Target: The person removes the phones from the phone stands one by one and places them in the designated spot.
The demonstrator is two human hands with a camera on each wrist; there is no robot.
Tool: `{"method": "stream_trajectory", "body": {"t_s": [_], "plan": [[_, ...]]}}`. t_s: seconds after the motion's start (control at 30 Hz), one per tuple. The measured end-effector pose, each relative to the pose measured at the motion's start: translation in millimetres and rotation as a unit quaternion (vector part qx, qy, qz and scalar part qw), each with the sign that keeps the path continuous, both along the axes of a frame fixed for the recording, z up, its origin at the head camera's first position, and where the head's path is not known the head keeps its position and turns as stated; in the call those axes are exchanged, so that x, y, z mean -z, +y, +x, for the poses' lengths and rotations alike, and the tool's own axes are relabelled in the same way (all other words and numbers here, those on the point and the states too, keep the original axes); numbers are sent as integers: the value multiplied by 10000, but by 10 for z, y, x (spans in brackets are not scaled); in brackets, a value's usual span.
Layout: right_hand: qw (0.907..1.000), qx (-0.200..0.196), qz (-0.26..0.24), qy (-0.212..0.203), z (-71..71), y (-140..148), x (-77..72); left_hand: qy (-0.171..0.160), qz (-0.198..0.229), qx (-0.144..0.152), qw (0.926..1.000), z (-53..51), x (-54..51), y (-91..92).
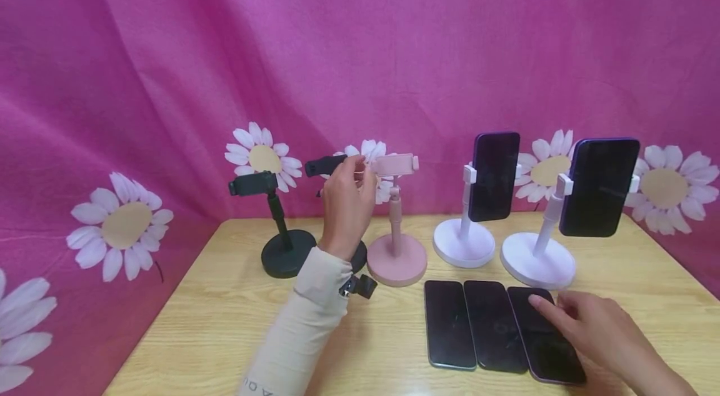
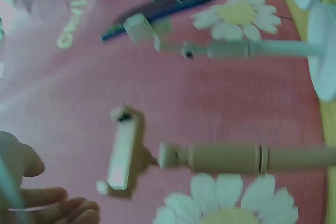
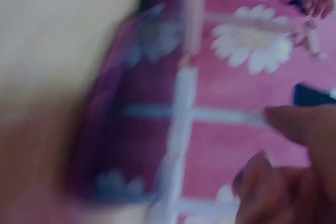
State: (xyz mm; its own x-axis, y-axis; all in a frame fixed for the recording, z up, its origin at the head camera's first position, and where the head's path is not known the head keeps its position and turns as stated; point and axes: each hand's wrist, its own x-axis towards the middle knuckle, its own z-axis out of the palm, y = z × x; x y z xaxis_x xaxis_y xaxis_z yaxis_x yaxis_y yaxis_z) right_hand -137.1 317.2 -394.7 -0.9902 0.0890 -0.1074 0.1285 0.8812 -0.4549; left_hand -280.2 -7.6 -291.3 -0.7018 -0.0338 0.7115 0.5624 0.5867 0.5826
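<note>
My left hand [image 1: 347,208] is raised beside the clamp of a pink phone stand [image 1: 395,215]. In the left wrist view its fingers [image 2: 58,203] are apart from that clamp [image 2: 122,153], holding nothing. My right hand [image 1: 604,327] hovers at the rightmost of three phones lying side by side; its thumb is over that phone [image 1: 548,346]. The right wrist view is blurred, but thumb and fingers [image 3: 304,171] look separated, with nothing between them. The other two phones are the left one [image 1: 450,324] and the middle one [image 1: 495,327], screens dark.
Two white stands [image 1: 464,243] [image 1: 538,258] each hold an upright phone [image 1: 495,177] [image 1: 600,187] at the right. Left of the pink stand are a black stand [image 1: 288,252] and another black one [image 1: 325,166], partly behind my left hand. A pink flowered cloth [image 1: 360,40] hangs behind the wooden table [image 1: 214,321].
</note>
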Motion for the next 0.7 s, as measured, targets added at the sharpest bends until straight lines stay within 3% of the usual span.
{"method": "stream_trajectory", "body": {"t_s": [0.1, 0.17, 0.23, 0.3, 0.4, 0.5, 0.53, 0.57, 0.67, 0.7], "plan": [[9925, -50, -793, 928, -73, -206, -228, 638, 189, 316, 9973, 145, 23, 65], [9831, -205, -1233, 1338, -143, -331, -340, 753, 303, 702, 9942, 228, 51, 158], [9747, -283, -1583, 1552, -239, -428, -414, 440, 435, 1200, 9908, 312, 83, 280], [9667, -251, -1971, 1612, -345, -506, -457, -177, 553, 1739, 9831, 384, 116, 419], [9520, 37, -2572, 1657, -504, -597, -485, -1367, 822, 2572, 9531, 452, 167, 624], [9299, 405, -3111, 1918, -655, -658, -509, -2282, 1158, 3196, 9123, 459, 201, 794], [9224, 547, -3255, 2008, -699, -675, -522, -2494, 1325, 3388, 8975, 450, 208, 842], [9143, 663, -3408, 2087, -743, -689, -541, -2598, 1423, 3536, 8872, 433, 212, 885], [8833, 978, -3957, 2317, -878, -730, -596, -2758, 1989, 4018, 8503, 373, 219, 993], [8735, 1029, -4122, 2376, -918, -741, -612, -2765, 2145, 4126, 8410, 352, 225, 1025]]}}
